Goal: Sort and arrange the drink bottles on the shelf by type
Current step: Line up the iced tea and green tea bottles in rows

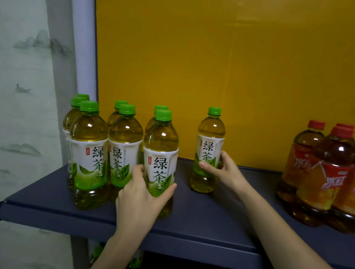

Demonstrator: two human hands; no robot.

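Both forearms reach forward over front edge of dark blue shelf board (pixel 206 226). Cluster of clear plastic green-capped green-tea bottles (pixel 105 149) stands upright at shelf's left end. Red-capped amber iced-tea bottles (pixel 328 177) crowd shelf's right end. Yellow back panel (pixel 221 73) rises behind shelf. Left hand (pixel 142 198) curls fingers and thumb round cluster's front-right bottle (pixel 160 154). Right hand (pixel 226 171) grips lone green-tea bottle (pixel 209 146), upright mid-shelf, toward back.

Left hand (pixel 140 198) grips the front bottle (pixel 161 145), and right hand (pixel 225 171), farther forward, seemingly grips the lone bottle (pixel 210 137).
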